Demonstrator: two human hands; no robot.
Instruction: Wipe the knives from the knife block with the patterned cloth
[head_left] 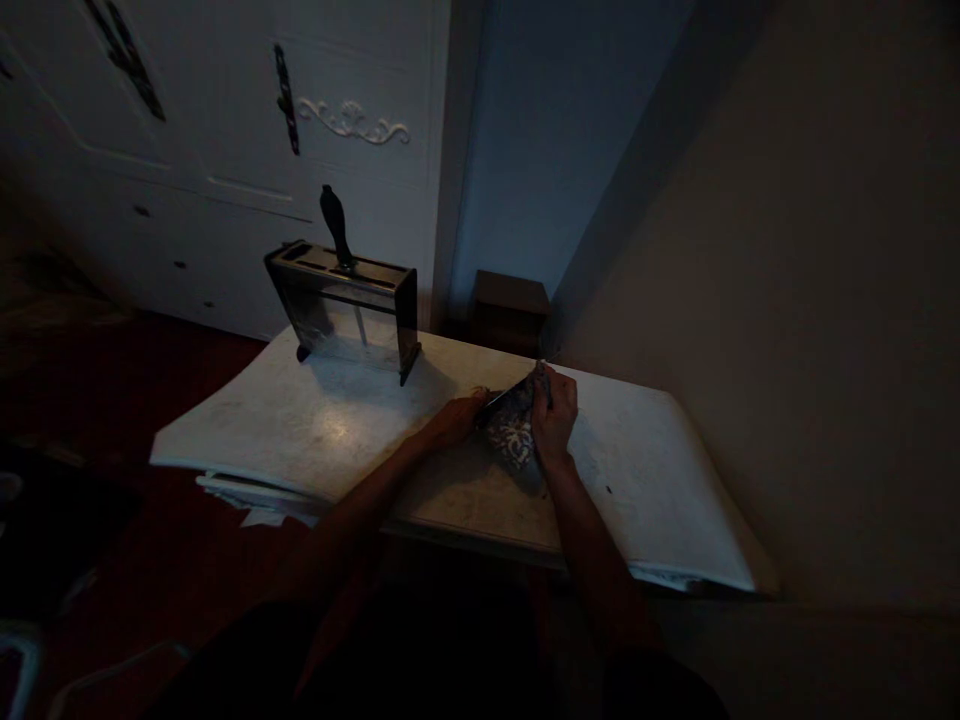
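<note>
My left hand (459,417) is closed round the handle end of a thin blade-like tool (501,397), most likely a knife. My right hand (556,412) grips a dark patterned cloth (513,436) that is wrapped about the tool's far part. Both hands rest low over a white table top (300,430), near its middle. A knife block (345,305) with clear sides stands at the table's far left, one black-handled knife (335,226) sticking up out of it. The light is dim.
A white cabinet (225,150) with dark handles stands behind the table. A small brown box (508,305) sits on the floor by the wall corner. The wall (787,300) runs close along the table's right side. Red floor lies to the left.
</note>
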